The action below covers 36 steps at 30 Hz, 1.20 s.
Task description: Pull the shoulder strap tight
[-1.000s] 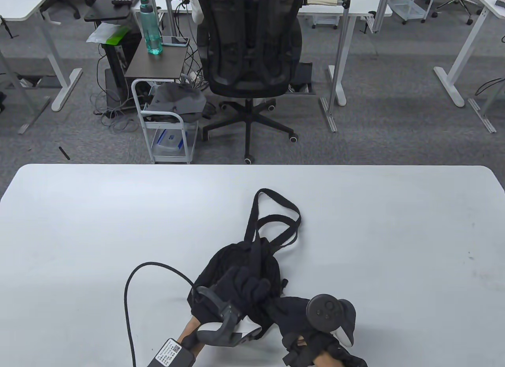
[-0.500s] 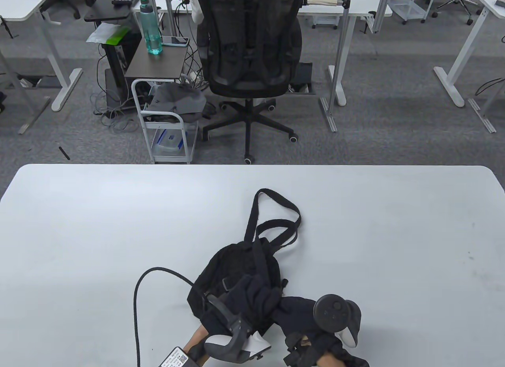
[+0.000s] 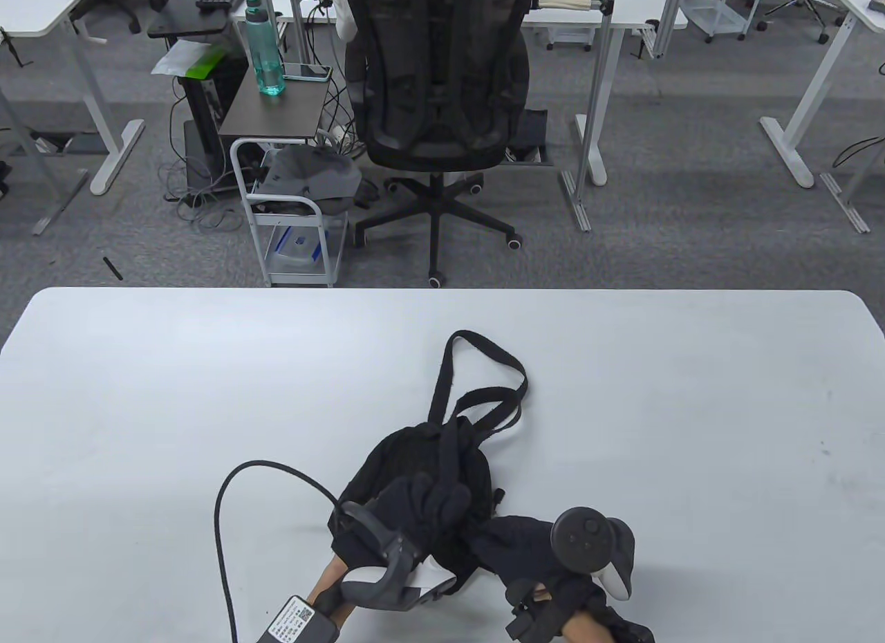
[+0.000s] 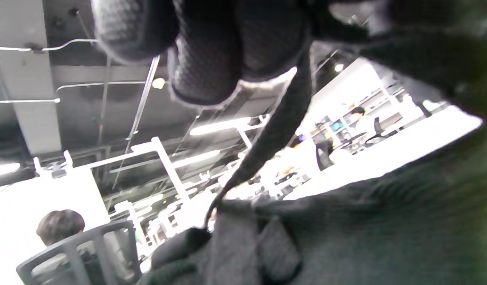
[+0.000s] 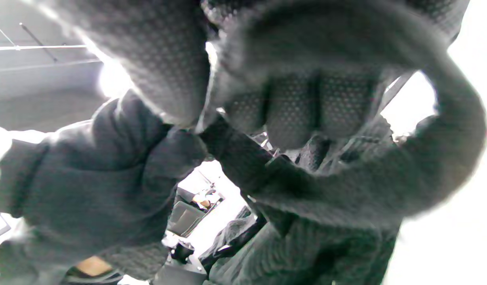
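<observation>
While the black backpack (image 3: 422,484) lies low and centre on the white table (image 3: 138,394), its strap (image 3: 484,387) loops toward mid-frame. The left hand (image 3: 422,505) rests curled on the pack; the wrist view shows its fingers (image 4: 212,51) closed round a strap. The right hand (image 3: 546,560), lower right, has its fingers (image 5: 307,111) curled on webbing. Beyond stand a chair (image 3: 435,83) and a cart (image 3: 297,214) holding a grey bag (image 3: 311,176).
</observation>
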{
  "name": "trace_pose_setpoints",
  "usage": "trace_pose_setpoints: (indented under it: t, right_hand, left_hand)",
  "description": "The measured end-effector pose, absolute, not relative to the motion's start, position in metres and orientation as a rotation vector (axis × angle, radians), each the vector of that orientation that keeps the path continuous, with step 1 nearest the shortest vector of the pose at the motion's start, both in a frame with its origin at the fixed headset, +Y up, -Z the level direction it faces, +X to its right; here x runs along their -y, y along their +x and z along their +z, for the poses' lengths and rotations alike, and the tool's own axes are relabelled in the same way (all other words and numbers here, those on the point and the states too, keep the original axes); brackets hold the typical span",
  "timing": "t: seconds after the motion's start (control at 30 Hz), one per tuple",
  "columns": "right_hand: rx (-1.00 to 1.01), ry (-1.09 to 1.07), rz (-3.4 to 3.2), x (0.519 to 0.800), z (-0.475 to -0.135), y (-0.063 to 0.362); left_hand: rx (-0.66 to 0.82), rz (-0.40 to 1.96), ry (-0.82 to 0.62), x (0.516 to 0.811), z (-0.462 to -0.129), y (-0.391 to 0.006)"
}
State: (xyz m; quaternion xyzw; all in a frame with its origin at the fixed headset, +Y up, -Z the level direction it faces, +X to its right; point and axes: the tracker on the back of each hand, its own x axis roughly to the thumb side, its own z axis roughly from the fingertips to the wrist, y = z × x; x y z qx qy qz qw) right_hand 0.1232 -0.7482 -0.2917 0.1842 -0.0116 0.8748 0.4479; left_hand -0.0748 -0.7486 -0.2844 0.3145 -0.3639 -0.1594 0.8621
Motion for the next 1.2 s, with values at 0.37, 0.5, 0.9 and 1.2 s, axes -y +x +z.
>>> trace_pose_setpoints:
  t: [0.37, 0.5, 0.9, 1.2]
  right_hand:
    - [0.037, 0.477, 2.103, 0.746, -0.289, 0.117]
    - [0.026, 0.485, 2.152, 0.748, -0.293, 0.116]
    - [-0.019, 0.486, 2.112, 0.754, -0.295, 0.121]
    - [0.033, 0.471, 2.111, 0.752, -0.29, 0.116]
  left_hand:
    - [0.814, -0.296, 0.677, 0.749, -0.275, -0.06]
    - [0.766, -0.316, 0.627, 0.753, -0.288, -0.068]
    - [0.806, -0.314, 0.673, 0.746, -0.275, -0.07]
    - [0.842, -0.259, 0.646, 0.752, -0.277, -0.06]
